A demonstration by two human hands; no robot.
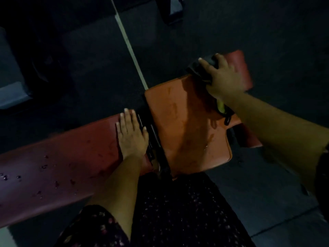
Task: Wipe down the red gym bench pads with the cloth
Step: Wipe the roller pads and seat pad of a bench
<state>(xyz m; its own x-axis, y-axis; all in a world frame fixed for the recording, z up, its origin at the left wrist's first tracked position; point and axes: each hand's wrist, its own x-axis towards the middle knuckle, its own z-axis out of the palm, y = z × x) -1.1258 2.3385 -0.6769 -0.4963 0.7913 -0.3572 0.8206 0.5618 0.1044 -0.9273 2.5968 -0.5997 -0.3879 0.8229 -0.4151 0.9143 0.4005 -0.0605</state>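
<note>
The long red back pad (58, 166) runs from the lower left to the middle, dotted with water drops. My left hand (130, 135) rests flat on its right end, fingers straight. Across a dark metal gap (153, 139) lies the orange-red seat pad (185, 125). At the seat pad's far right edge my right hand (222, 77) grips a dark cloth (201, 69), bunched under the fingers; a dark and yellow piece (221, 106) trails beneath my wrist. A smaller red pad (240, 66) shows just behind that hand.
Dark rubber floor (267, 32) surrounds the bench, crossed by a pale line (131, 50). Dark machine frames (16, 77) stand at the far left and a base (170, 11) at the top. My patterned clothing (169, 211) fills the bottom middle.
</note>
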